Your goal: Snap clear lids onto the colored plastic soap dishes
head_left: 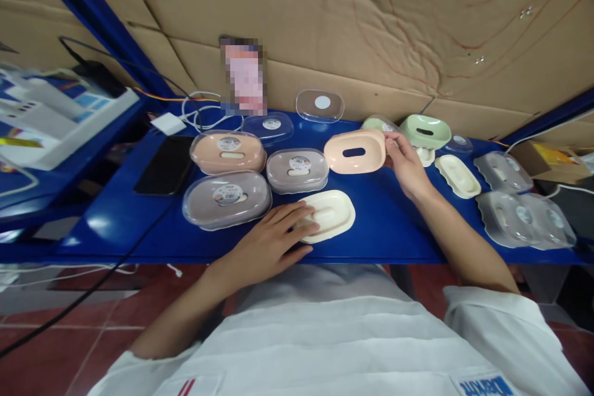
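Observation:
My right hand (406,161) grips the right end of a peach oval soap dish (334,158), which has a dark slot in its middle and is tilted towards me. Below it, a cream oval tray (336,213) lies on the blue table, with my left hand (278,232) resting over its left end, fingers stretched out. Close by on the left are lidded soap dishes: a grey one (297,180), a larger grey one (218,213) and a peach one (248,158), each under a clear lid with a round label.
Clear lids (306,111) lie at the back near a cardboard wall (301,25). A green soap dish (427,133) and a cream tray (457,176) are to the right, beside several clear-covered dishes (503,223). A black phone (162,167) and white charger (168,124) sit left.

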The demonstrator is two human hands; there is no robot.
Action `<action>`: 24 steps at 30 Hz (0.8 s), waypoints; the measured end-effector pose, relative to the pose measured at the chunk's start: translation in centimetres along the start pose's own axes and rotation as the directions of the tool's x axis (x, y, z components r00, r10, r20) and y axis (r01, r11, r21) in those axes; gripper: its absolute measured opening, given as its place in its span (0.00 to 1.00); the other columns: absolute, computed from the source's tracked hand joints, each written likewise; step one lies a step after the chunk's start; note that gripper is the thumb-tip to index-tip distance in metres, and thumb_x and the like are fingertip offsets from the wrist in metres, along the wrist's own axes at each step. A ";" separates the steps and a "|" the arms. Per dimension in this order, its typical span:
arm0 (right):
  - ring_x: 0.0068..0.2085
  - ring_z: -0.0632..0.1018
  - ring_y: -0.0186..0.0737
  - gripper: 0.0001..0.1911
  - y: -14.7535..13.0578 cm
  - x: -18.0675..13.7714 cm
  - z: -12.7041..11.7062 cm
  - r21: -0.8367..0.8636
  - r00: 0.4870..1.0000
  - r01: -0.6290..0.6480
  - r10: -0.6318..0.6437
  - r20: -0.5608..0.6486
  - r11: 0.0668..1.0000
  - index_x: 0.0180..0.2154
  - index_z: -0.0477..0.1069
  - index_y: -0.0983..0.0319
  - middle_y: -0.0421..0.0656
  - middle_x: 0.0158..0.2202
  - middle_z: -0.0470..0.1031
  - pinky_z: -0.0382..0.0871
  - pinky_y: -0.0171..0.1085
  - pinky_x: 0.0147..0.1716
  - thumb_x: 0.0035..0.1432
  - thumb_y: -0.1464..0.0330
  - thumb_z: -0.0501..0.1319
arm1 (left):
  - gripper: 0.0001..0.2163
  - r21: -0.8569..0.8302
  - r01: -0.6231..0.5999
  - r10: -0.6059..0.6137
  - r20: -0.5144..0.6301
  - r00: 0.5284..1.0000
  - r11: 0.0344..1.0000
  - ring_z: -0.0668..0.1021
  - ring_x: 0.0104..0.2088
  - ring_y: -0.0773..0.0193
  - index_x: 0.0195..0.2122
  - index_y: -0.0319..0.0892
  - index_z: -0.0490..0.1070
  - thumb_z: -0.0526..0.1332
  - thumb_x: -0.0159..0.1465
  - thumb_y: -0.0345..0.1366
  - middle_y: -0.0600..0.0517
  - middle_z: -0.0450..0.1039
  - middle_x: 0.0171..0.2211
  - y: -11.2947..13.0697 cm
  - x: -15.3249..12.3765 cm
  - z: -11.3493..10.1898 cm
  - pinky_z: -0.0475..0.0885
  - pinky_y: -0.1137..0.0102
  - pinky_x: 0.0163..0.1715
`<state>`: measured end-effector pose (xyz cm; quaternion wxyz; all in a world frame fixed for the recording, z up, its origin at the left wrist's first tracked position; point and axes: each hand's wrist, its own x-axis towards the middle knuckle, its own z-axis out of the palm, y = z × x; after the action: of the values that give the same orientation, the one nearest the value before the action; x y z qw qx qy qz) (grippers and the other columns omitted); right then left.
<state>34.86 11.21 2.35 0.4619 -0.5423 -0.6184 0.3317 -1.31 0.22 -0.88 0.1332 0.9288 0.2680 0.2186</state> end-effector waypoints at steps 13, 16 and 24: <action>0.59 0.82 0.58 0.18 -1.2 -1.7 0.8 -0.683 0.855 0.517 -0.270 0.443 0.516 0.59 0.79 0.60 0.52 0.56 0.84 0.72 0.58 0.61 0.76 0.61 0.58 | 0.10 0.149 0.193 -0.158 -0.216 0.963 0.970 0.78 0.63 0.45 0.57 0.42 0.77 0.61 0.77 0.32 0.39 0.71 0.67 -0.2 0.0 0.9 0.78 0.48 0.62; 0.53 0.85 0.55 0.16 -2.6 -2.2 0.0 -0.610 0.824 0.564 -0.328 0.462 0.556 0.56 0.80 0.60 0.50 0.53 0.86 0.75 0.53 0.56 0.76 0.61 0.59 | 0.12 0.130 0.195 -0.163 -0.222 0.961 0.972 0.78 0.63 0.47 0.60 0.43 0.74 0.60 0.78 0.33 0.40 0.72 0.66 -0.2 0.0 1.0 0.79 0.49 0.63; 0.61 0.82 0.48 0.16 -5.5 -6.2 3.1 -0.233 0.535 0.803 -0.490 0.689 0.549 0.59 0.78 0.60 0.49 0.59 0.84 0.74 0.49 0.60 0.77 0.64 0.60 | 0.26 0.131 0.185 -0.152 -0.233 0.961 0.974 0.67 0.74 0.42 0.74 0.45 0.60 0.62 0.77 0.34 0.35 0.58 0.75 0.2 0.2 0.5 0.73 0.45 0.69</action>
<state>29.82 4.40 4.99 0.1879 -0.2425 -0.9482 0.0829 -0.82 0.12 -1.20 0.0497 0.8797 0.3753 0.2877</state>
